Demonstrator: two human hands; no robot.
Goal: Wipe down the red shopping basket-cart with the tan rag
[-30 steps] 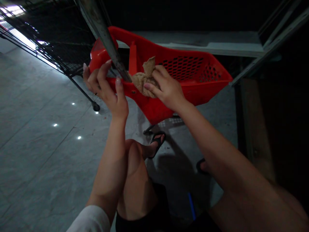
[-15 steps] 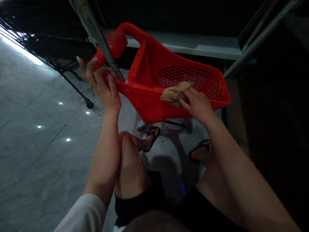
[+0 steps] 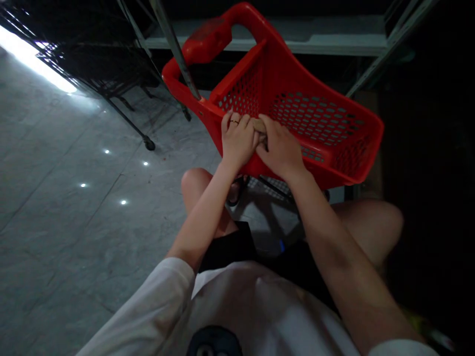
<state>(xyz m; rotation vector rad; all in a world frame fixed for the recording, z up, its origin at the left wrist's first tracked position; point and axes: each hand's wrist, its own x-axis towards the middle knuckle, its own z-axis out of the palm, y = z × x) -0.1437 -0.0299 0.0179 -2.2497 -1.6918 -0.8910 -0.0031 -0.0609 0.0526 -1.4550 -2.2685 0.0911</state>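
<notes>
Tan cloth (image 3: 260, 126) is now being clenched between the left hand (image 3: 238, 141) and right hand (image 3: 281, 151), their grips coming together over the red plastic shopping basket (image 3: 319, 106).

Crumpled tan cloth (image 3: 260, 126), mostly hidden, at red plastic basket's (image 3: 328, 168) rim

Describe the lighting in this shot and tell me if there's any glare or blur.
In the head view, a strip of light glares at upper left and the grey floor shows small bright reflections; the right side falls nearly black; the red plastic basket, left hand and right hand look fairly sharp.
</notes>
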